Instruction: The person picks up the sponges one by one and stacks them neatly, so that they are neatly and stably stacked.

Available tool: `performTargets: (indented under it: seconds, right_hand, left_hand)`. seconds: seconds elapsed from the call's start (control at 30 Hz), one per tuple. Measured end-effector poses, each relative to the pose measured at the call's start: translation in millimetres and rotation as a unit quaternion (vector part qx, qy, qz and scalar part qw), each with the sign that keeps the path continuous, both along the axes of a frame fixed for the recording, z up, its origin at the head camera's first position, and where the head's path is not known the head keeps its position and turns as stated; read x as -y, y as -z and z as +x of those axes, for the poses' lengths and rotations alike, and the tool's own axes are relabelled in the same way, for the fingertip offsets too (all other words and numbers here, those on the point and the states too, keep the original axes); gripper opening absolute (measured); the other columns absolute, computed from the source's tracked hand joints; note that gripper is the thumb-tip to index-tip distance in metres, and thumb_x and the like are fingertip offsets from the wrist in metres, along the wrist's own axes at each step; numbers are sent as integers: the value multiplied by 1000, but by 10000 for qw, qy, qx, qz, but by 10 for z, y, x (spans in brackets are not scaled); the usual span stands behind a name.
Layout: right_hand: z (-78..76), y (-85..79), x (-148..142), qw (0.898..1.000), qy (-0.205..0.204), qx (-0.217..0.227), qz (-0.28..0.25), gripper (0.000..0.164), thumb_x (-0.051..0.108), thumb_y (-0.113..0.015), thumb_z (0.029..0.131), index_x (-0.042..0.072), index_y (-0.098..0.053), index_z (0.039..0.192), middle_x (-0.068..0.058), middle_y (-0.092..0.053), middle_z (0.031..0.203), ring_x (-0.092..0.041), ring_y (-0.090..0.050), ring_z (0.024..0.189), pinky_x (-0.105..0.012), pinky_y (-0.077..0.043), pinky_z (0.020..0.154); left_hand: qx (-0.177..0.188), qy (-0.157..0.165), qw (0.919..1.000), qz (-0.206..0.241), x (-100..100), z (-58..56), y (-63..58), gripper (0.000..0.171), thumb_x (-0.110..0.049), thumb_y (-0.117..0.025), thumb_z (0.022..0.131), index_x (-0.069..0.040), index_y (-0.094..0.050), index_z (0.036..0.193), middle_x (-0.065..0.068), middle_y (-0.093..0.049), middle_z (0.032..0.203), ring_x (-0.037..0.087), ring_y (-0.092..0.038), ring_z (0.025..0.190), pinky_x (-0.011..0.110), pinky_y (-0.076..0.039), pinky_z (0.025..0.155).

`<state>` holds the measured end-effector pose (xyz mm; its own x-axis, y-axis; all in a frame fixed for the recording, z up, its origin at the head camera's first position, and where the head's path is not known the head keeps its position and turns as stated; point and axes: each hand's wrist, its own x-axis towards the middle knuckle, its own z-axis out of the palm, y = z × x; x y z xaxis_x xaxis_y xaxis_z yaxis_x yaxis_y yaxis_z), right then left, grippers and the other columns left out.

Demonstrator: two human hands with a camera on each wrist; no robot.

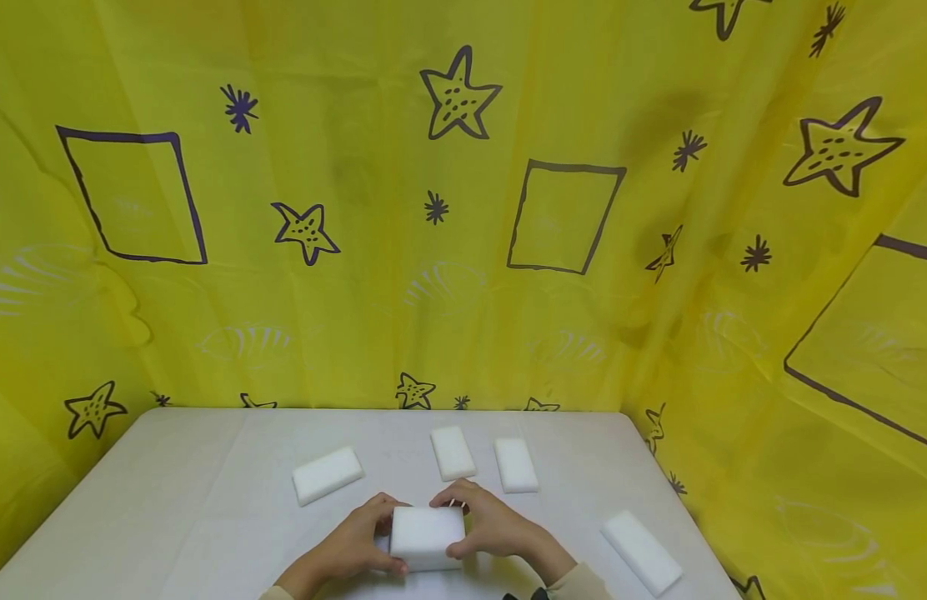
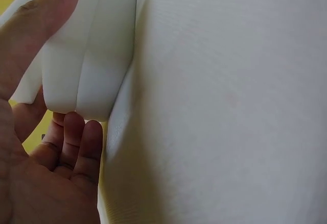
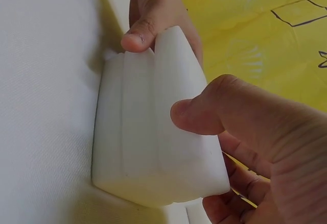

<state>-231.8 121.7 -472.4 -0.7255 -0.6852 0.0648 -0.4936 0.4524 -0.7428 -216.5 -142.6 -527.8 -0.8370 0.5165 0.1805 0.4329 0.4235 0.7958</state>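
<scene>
Stack of 3 white blocks (image 1: 428, 537) stood on the surface (image 1: 208, 517), left hand (image 1: 361, 537) and right hand (image 1: 497, 525) gripped opposite ends, fingers curled part-open around it, 3 loose blocks (image 1: 453, 454) lay beyond, 1 outlying block (image 1: 642, 553) lay near the right edge, yellow curtain (image 1: 373, 333) hung behind.
</scene>
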Motion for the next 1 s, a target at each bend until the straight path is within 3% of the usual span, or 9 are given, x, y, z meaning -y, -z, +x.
performTargets:
  seconds: [0.23,0.53,1.0]
  right_hand:
    - [-6,-7,7,9998,120,116,87,51,16,-84,72,17,-65,119,2,-59,121,-9,-50,110,-31,-42,98]
    - [-9,-9,12,9997,122,-72,177,51,15,-84,71,14,-66,119,2,-58,122,-10,-49,114,-29,-42,99]
    - [-3,-4,14,9997,163,102,117,51,13,-83,71,16,-65,119,3,-59,121,-8,-50,108,-29,-42,95]
  left_hand:
    - [80,3,10000,7,-1,5,-1,68,-36,-90,66,-12,-62,124,-4,-54,111,7,-57,105,24,-45,94]
    - [212,-11,9998,-6,-7,0,-9,69,-34,-90,67,-10,-60,124,-2,-54,113,11,-60,106,25,-48,93]
    - [-37,-111,9999,-98,7,8,-95,69,-33,-91,66,-11,-62,124,-3,-55,107,4,-51,92,24,-49,81]
